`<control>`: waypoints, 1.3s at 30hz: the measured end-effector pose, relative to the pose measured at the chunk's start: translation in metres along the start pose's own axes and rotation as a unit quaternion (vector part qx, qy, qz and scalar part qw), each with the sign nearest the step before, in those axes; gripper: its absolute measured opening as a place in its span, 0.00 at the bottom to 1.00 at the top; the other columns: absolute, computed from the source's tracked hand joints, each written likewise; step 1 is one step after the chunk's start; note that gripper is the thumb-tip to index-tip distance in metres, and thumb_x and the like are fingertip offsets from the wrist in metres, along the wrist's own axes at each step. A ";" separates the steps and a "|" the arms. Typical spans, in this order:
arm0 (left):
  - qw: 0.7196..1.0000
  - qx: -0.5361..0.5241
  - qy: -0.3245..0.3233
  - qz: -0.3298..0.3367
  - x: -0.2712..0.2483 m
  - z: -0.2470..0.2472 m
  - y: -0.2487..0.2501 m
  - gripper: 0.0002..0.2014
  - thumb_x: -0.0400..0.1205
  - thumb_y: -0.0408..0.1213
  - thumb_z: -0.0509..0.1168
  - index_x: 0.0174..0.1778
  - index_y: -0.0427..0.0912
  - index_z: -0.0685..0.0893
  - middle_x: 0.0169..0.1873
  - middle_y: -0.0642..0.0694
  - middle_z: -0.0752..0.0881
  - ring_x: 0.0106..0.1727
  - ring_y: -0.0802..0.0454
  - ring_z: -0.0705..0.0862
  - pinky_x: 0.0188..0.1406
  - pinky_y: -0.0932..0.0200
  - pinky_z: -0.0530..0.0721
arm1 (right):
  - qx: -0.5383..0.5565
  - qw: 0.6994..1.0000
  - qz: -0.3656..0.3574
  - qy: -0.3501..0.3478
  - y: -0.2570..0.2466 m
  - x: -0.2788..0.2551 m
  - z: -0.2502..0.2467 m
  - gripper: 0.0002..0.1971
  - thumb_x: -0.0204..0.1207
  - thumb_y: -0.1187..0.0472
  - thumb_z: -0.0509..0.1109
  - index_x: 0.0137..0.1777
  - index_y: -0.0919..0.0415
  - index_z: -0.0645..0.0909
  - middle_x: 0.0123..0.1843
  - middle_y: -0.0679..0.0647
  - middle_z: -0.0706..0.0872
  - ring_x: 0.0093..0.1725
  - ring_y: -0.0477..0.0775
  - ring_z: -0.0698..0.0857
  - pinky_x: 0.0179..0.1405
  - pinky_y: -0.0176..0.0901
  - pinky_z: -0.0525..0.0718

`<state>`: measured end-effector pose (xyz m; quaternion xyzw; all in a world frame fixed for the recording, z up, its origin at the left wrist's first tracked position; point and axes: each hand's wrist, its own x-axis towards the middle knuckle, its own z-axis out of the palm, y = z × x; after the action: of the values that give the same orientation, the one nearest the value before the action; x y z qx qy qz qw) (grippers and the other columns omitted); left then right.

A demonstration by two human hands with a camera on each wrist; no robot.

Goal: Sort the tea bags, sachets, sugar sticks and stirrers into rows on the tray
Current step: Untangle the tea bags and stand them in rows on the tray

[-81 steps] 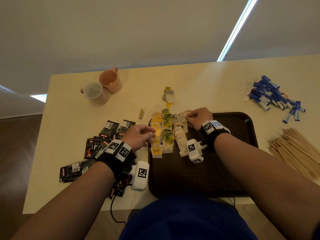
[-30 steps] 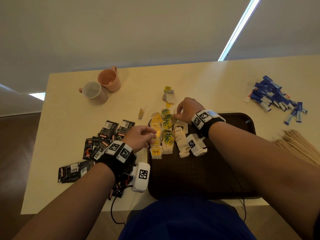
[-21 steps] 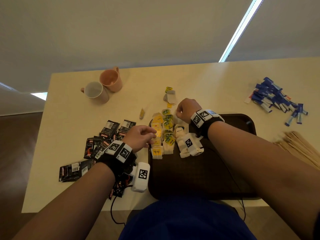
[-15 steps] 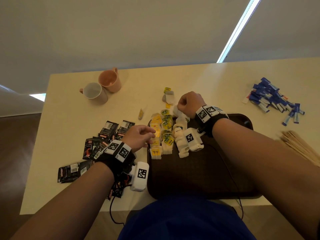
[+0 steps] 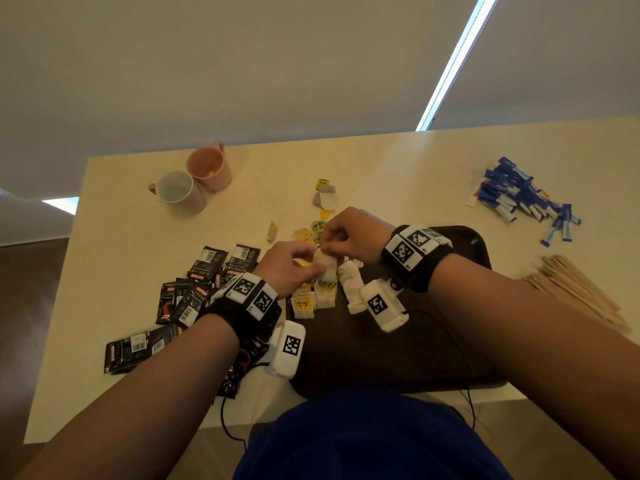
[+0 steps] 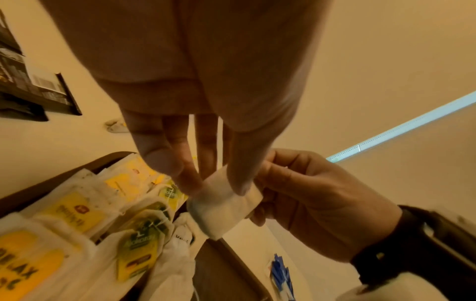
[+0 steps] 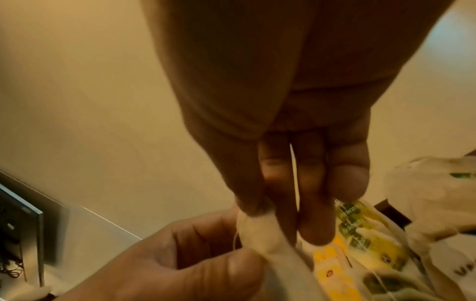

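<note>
- We have a plain white tea bag [image 6: 221,205] pinched between both hands, raised just over the far left corner of the dark tray [image 5: 398,348].
- Our left hand [image 5: 289,268] nips the bag's near end between thumb and fingers; our right hand [image 5: 349,237] pinches its far end, so each grip is clamped on the same bag.
- We judge the bag to be very light, soft and limp, its thin paper easily torn and its string likely to snag; the sealed edges seem the safest place to hold, with light pressure only.
- Directly beneath the grip, rows of tea bags [image 5: 313,299] already lie on the tray; one yellow tag reads "RELAX", and the green tags are too blurred to read.
- To the left of our left hand, black sachets [image 5: 207,271] lie on the bench [image 5: 138,237], some printed "SUPREMO".
- Well to the right of our right hand lie blue sugar sticks [image 5: 523,199] and wooden stirrers [image 5: 575,289], none yet on the tray.
- Beyond the grip stand two mugs [image 5: 194,181].
</note>
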<state>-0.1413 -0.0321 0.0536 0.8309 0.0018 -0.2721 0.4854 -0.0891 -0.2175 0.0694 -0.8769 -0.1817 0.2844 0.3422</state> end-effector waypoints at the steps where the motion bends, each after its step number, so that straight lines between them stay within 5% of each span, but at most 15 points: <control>1: 1.000 0.008 0.001 0.002 0.000 0.002 -0.002 0.07 0.79 0.35 0.75 0.39 0.51 0.87 0.34 0.56 0.88 0.29 0.62 0.83 0.33 0.62 0.80 | 0.015 1.000 0.002 0.004 0.001 -0.002 0.003 0.04 0.77 0.60 0.75 0.45 0.59 0.89 0.31 0.43 0.86 0.27 0.33 0.82 0.32 0.27 0.79; 5: 0.999 -0.040 -0.006 -0.016 -0.001 0.013 -0.007 0.10 0.79 0.31 0.75 0.34 0.48 0.87 0.25 0.50 0.87 0.28 0.57 0.84 0.33 0.57 0.83 | 0.045 0.999 0.001 0.015 0.006 -0.016 0.013 0.06 0.75 0.54 0.78 0.46 0.56 0.89 0.33 0.42 0.86 0.29 0.31 0.81 0.33 0.26 0.77; 12: 0.999 -0.030 0.007 -0.033 -0.001 0.011 -0.015 0.05 0.80 0.32 0.74 0.47 0.46 0.90 0.40 0.47 0.91 0.38 0.56 0.89 0.33 0.61 0.86 | 0.026 0.990 0.108 -0.091 0.028 -0.051 0.026 0.02 0.79 0.58 0.74 0.50 0.51 0.86 0.41 0.45 0.89 0.40 0.37 0.88 0.47 0.33 0.85; 16: 0.996 -0.028 0.041 -0.071 0.002 -0.004 -0.021 0.05 0.82 0.32 0.72 0.45 0.48 0.89 0.42 0.45 0.92 0.36 0.56 0.88 0.32 0.61 0.84 | -0.032 0.973 0.163 -0.159 0.037 -0.053 0.044 0.07 0.79 0.58 0.73 0.55 0.54 0.87 0.43 0.44 0.86 0.45 0.45 0.87 0.53 0.40 0.86; 20: 0.983 -0.037 0.125 -0.126 0.011 -0.026 -0.025 0.01 0.81 0.34 0.73 0.46 0.44 0.89 0.42 0.46 0.91 0.39 0.51 0.90 0.33 0.59 0.86 | -0.074 0.978 0.165 -0.099 0.047 -0.048 0.055 0.08 0.79 0.57 0.73 0.56 0.54 0.88 0.48 0.46 0.85 0.50 0.47 0.84 0.52 0.39 0.84; 23: 0.964 -0.068 0.177 -0.187 0.022 -0.047 -0.029 0.03 0.78 0.35 0.75 0.45 0.39 0.90 0.40 0.40 0.92 0.32 0.48 0.88 0.39 0.50 0.92 | -0.084 0.977 0.181 -0.069 0.055 -0.048 0.061 0.07 0.79 0.58 0.73 0.55 0.54 0.87 0.52 0.49 0.86 0.52 0.49 0.85 0.57 0.44 0.87; 28: 0.959 0.017 0.192 -0.207 0.045 -0.068 -0.025 0.12 0.75 0.47 0.79 0.43 0.43 0.88 0.37 0.43 0.90 0.36 0.44 0.90 0.44 0.49 0.92 | -0.058 0.980 0.190 -0.031 0.063 -0.052 0.060 0.08 0.77 0.58 0.75 0.54 0.54 0.83 0.49 0.49 0.84 0.49 0.48 0.84 0.55 0.45 0.87; 31: 0.960 0.101 0.158 -0.210 0.059 -0.064 -0.019 0.17 0.73 0.54 0.79 0.39 0.43 0.86 0.34 0.45 0.89 0.35 0.46 0.88 0.38 0.56 0.87 | -0.050 0.981 0.186 -0.032 0.062 -0.051 0.055 0.10 0.76 0.56 0.77 0.55 0.54 0.83 0.48 0.47 0.84 0.48 0.48 0.84 0.53 0.43 0.86; 33: 0.959 0.112 0.147 -0.215 0.068 -0.059 -0.019 0.17 0.72 0.52 0.80 0.40 0.42 0.85 0.35 0.45 0.89 0.32 0.47 0.88 0.32 0.58 0.84 | -0.040 0.982 0.181 -0.027 0.061 -0.050 0.050 0.11 0.75 0.55 0.77 0.55 0.54 0.83 0.47 0.47 0.84 0.47 0.47 0.84 0.52 0.42 0.86; 39: 0.962 0.128 0.147 -0.194 0.086 -0.064 -0.027 0.07 0.77 0.38 0.78 0.35 0.45 0.87 0.35 0.41 0.91 0.35 0.43 0.92 0.42 0.46 0.93 | -0.037 0.988 0.150 0.017 0.057 -0.040 0.035 0.08 0.78 0.53 0.74 0.51 0.55 0.85 0.44 0.47 0.86 0.44 0.46 0.84 0.47 0.40 0.85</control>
<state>-0.0470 0.0113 0.0168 0.9004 0.1995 -0.2344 0.3076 -0.1344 -0.2603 0.0236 -0.9108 -0.0527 0.3109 0.2663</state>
